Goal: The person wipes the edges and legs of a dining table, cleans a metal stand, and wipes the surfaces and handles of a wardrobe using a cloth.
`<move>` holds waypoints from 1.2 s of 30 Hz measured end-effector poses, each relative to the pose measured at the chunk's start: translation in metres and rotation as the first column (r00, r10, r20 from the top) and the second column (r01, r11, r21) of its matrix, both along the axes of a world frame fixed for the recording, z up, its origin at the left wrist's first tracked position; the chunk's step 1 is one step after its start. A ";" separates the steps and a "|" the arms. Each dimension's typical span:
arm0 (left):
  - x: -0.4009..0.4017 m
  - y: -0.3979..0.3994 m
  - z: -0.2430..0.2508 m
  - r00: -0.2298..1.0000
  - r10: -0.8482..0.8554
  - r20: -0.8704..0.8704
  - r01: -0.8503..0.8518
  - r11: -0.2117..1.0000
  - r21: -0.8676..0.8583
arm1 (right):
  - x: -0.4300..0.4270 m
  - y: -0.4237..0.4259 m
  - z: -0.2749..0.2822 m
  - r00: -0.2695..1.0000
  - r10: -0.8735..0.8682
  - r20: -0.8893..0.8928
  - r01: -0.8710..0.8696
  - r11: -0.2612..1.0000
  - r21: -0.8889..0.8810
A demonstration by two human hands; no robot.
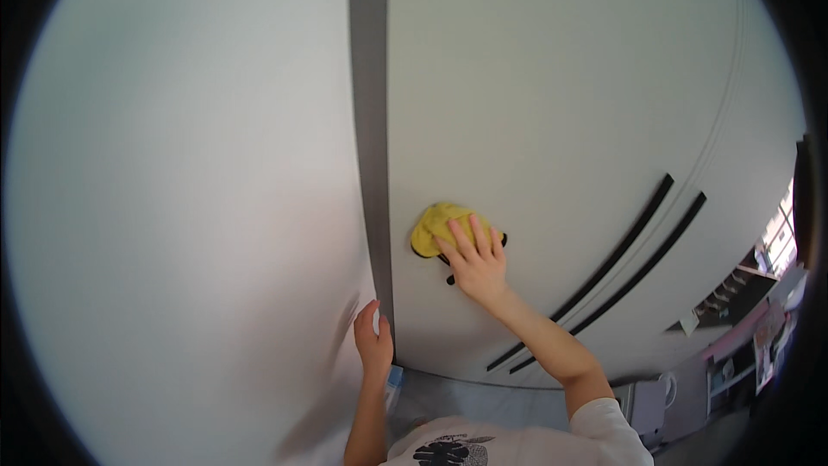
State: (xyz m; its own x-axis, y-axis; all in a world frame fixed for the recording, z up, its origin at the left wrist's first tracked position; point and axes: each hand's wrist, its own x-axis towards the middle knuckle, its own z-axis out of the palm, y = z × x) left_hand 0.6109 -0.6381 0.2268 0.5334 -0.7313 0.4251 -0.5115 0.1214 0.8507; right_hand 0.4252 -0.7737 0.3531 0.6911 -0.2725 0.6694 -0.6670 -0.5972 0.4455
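My right hand (480,266) lies with fingers spread on a yellow cloth (435,228) with dark edging, pressing it flat against a white cabinet door (537,110). A dark loop or tip of the cloth's edge hangs below my palm. Lower and to the left, my left hand (374,340) is raised with thumb and fingers apart, and nothing shows in it. It is close to the pale wall (194,175) and the tall grey strip (372,110) between wall and cabinet; whether it touches either, I cannot tell.
Two long black handles (621,259) (653,272) run beside the door seam at right. A blue-and-white item (394,377) stands low by the corner, above a grey floor (446,395). Far right are a dark shelf with hooks (728,291), a window (779,236) and a pale boxy object (647,404).
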 end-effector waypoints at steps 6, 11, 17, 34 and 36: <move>-0.056 -0.018 0.032 0.961 -0.276 0.013 0.275 0.961 0.012 | -0.091 0.000 -0.164 0.921 -0.037 -0.389 0.099 0.985 0.140; -0.066 -0.016 0.031 0.927 -0.363 0.089 0.360 0.931 0.056 | -0.160 0.021 -0.151 0.879 -0.059 -0.474 0.148 0.977 0.153; -0.122 -0.029 0.037 0.865 -0.469 0.178 0.464 0.883 0.073 | -0.200 0.040 -0.011 0.817 -0.405 0.410 0.485 0.868 -0.110; -0.266 -0.028 0.115 0.470 -0.815 0.340 0.870 0.493 -0.021 | -0.294 0.080 -0.001 0.704 -0.592 0.393 0.640 0.768 0.011; -0.281 -0.025 0.131 0.469 -0.796 0.381 0.871 0.489 -0.051 | -0.306 0.066 0.001 0.727 -0.573 0.378 0.635 0.771 -0.054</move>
State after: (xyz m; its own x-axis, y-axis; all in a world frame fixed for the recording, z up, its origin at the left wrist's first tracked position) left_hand 0.3299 -0.6631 0.3574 -0.4485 -0.6307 0.6333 -0.2581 0.7697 0.5839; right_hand 0.1192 -0.7080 0.3541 0.1555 -0.4191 0.8945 -0.9803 0.0460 0.1920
